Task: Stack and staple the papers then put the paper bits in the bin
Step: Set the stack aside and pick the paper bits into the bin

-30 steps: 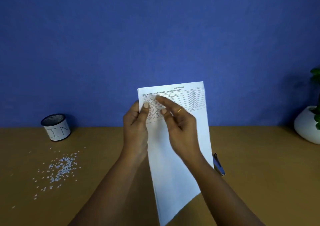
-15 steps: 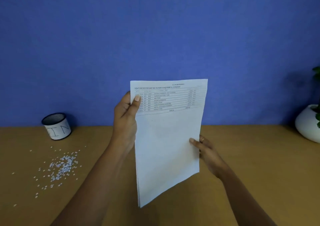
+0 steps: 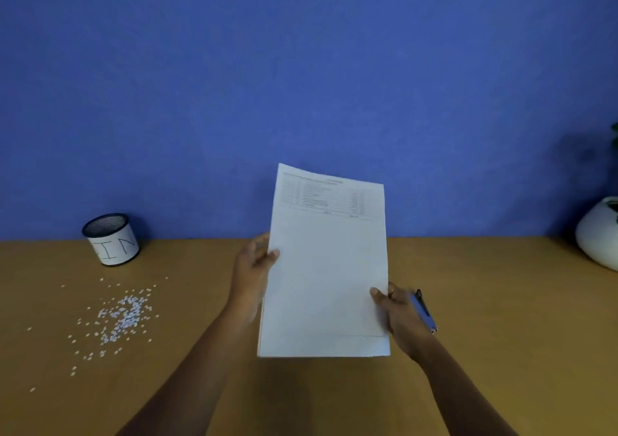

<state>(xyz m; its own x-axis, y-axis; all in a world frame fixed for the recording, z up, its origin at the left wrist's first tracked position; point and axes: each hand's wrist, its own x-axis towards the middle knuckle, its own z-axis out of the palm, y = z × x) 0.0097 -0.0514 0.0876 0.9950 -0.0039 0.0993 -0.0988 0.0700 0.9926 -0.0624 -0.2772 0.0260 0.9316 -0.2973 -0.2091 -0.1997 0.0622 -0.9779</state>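
Fingers [image 3: 273, 253] of left hand [image 3: 252, 268] and right hand [image 3: 399, 315] pinch the papers [image 3: 327, 268] by the side edges, upright mid-scene.
Guessing that's to square them for the stapler [image 3: 424, 310] just right of them; paper bits [image 3: 123, 312] lie left, near the bin [image 3: 112, 240].

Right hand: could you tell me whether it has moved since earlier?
Yes. The right hand dropped rightward, from above the back edge of the table to below it.
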